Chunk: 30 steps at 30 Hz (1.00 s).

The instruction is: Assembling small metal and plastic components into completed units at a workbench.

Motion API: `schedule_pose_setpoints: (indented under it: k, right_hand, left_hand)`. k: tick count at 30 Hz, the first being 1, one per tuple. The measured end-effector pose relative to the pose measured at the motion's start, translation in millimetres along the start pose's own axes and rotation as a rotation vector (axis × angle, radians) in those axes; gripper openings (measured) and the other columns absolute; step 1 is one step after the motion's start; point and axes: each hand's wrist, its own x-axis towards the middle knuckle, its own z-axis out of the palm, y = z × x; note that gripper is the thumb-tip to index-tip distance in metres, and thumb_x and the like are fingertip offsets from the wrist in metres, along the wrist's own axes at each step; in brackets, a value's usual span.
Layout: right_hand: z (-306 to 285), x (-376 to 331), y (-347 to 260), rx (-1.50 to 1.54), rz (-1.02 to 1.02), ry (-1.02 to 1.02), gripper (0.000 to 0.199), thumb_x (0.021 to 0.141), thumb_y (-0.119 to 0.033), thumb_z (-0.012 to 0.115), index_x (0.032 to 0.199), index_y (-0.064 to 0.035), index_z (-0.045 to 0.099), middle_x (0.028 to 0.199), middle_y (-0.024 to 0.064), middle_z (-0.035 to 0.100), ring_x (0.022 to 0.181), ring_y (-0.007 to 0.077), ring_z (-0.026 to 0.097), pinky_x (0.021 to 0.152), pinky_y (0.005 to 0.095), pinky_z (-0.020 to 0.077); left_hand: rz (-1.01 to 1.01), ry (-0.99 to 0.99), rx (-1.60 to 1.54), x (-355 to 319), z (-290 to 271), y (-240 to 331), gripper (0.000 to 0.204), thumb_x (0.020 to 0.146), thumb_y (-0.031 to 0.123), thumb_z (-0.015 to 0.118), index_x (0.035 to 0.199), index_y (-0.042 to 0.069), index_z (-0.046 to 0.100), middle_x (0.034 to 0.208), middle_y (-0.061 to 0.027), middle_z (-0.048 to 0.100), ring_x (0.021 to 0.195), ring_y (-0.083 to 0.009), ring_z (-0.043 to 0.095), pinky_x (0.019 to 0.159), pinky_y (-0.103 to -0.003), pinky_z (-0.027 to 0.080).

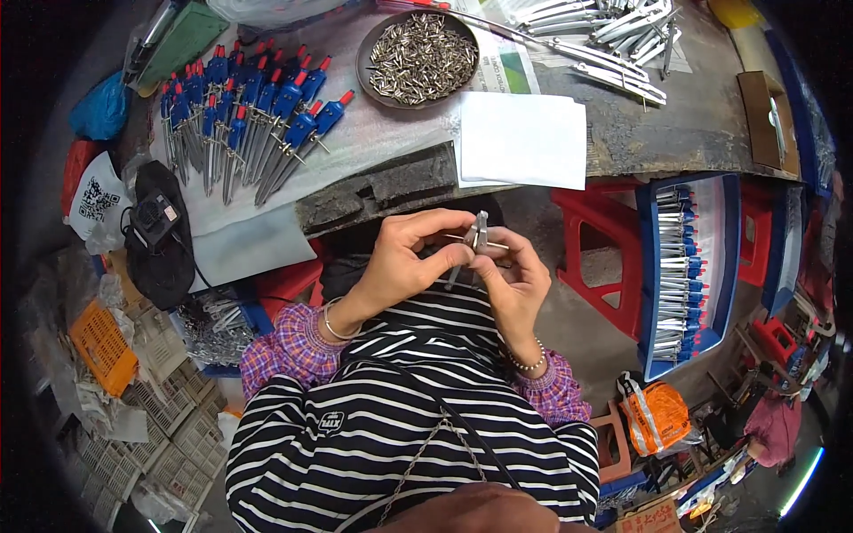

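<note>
Pinching a small metal compass between both sets of fingers, left hand gripping its legs, right hand pressed on the cross pin, held up close over the lap, probably so the tiny parts line up. Further out on the surface: a bowl of pins in reach, blue finished ones fanned left, bare legs piled right.

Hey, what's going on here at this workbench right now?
A person holds a small metal compass part in front of their chest, pinched between the left hand and right hand. On the table lie a row of blue-topped compasses, a bowl of small metal pins and loose metal legs. A blue tray of finished ones stands at the right.
</note>
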Motion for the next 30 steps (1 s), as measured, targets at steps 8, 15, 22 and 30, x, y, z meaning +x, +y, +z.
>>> schedule_pose_setpoints:
  k: [8,15,22,30]
  right_hand:
    - [3.3,-6.3,6.7,0.015,-0.155,0.024,0.020,0.082,0.004,0.063,0.102,0.0057,0.058,0.090,0.0069,0.060,0.082,0.0104,0.061,0.069,0.0195,0.0504]
    - [3.8,-3.2,0.2,-0.009,-0.164,0.046,0.015,0.084,0.002,0.062,0.098,0.0053,0.058,0.085,0.0057,0.057,0.074,0.0099,0.059,0.066,0.0202,0.0496]
    - [-6.2,7.2,-7.6,-0.173,-0.090,-0.005,0.018,0.081,0.000,0.066,0.098,0.0057,0.060,0.084,0.0055,0.057,0.075,0.0110,0.059,0.067,0.0211,0.0499]
    - [-0.9,6.0,-10.1,-0.285,-0.239,0.067,0.013,0.078,0.002,0.067,0.091,0.0038,0.063,0.079,0.0051,0.057,0.069,0.0081,0.054,0.060,0.0191,0.0432]
  left_hand:
    - [0.181,-0.064,0.142,1.7,-1.6,3.6,0.023,0.073,-0.010,0.066,0.096,-0.008,0.064,0.082,-0.0127,0.065,0.074,-0.0139,0.061,0.063,-0.022,0.048]
    - [0.169,0.039,0.038,-2.4,-0.3,0.2,0.022,0.072,-0.009,0.067,0.094,-0.009,0.064,0.081,-0.0137,0.065,0.072,-0.0142,0.061,0.062,-0.022,0.048]
    - [0.174,0.028,0.099,1.9,-2.5,-1.7,0.021,0.072,-0.009,0.067,0.092,-0.007,0.065,0.082,-0.0129,0.066,0.072,-0.0135,0.061,0.061,-0.021,0.048]
    - [0.252,0.075,0.102,-0.2,8.5,-0.9,0.020,0.069,-0.012,0.065,0.088,-0.009,0.065,0.079,-0.0141,0.065,0.070,-0.0148,0.061,0.058,-0.022,0.047]
